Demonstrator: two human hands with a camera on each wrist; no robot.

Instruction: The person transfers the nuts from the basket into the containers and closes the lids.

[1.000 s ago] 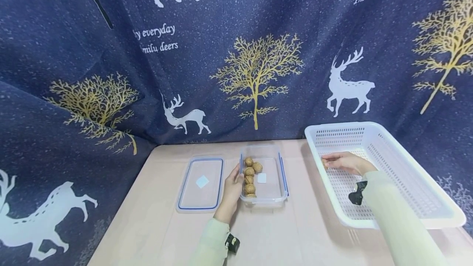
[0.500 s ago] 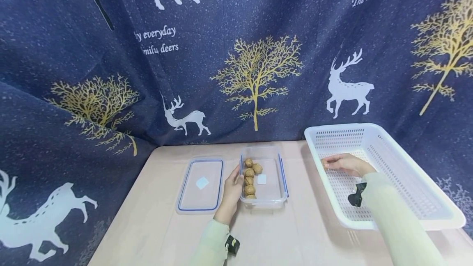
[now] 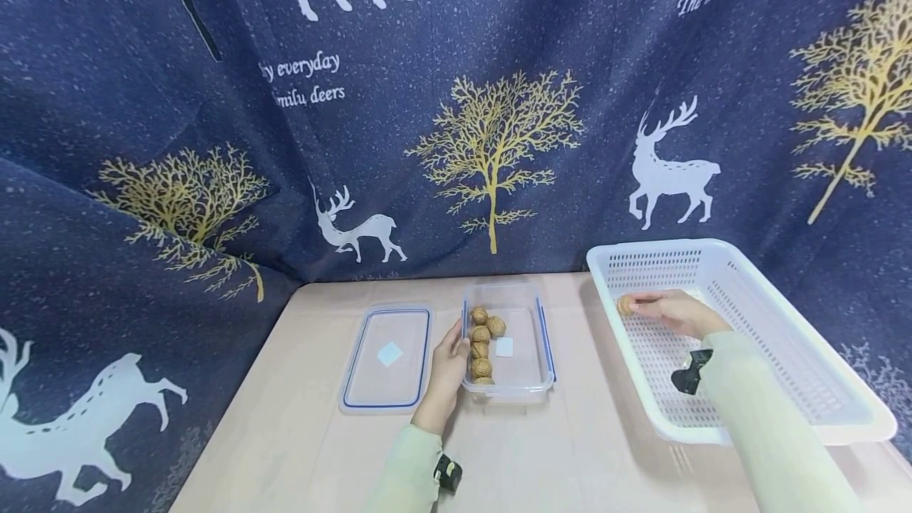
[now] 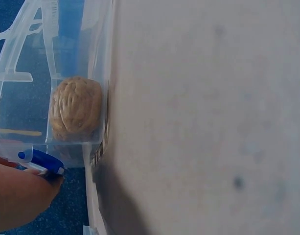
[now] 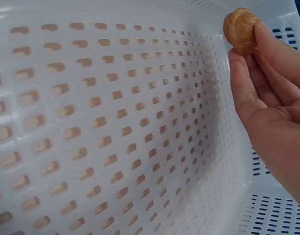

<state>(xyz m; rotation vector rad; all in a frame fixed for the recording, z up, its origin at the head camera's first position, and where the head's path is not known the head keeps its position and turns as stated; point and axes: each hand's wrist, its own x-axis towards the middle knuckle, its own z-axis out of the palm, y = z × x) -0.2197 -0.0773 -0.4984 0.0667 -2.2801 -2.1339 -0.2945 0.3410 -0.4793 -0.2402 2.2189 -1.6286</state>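
My right hand [image 3: 673,313] pinches a walnut [image 3: 625,305] between thumb and fingers inside the white basket [image 3: 648,410], close to its left wall. In the right wrist view the walnut [image 5: 242,31] shows light brown and wrinkled at the fingertips. My left hand [image 3: 447,366] holds the left side of a clear food container [image 3: 527,362], its thumb at the blue-edged side latch [image 4: 42,160]. Several walnuts [image 3: 480,351] stand in a row along the container's left wall, with one more walnut [image 3: 496,326] beside the row. One walnut [image 4: 75,108] shows through the plastic in the left wrist view.
A clear lid [image 3: 385,370] with a blue seal lies on the table [image 3: 527,457] left of the container. The basket has perforated walls and floor and stands at the right. A dark blue curtain [image 3: 427,133] with deer and trees hangs behind the table.
My right hand has lifted slightly with the walnut, which shows more fully now above the basket's left side. The left hand and the container have stayed in place.
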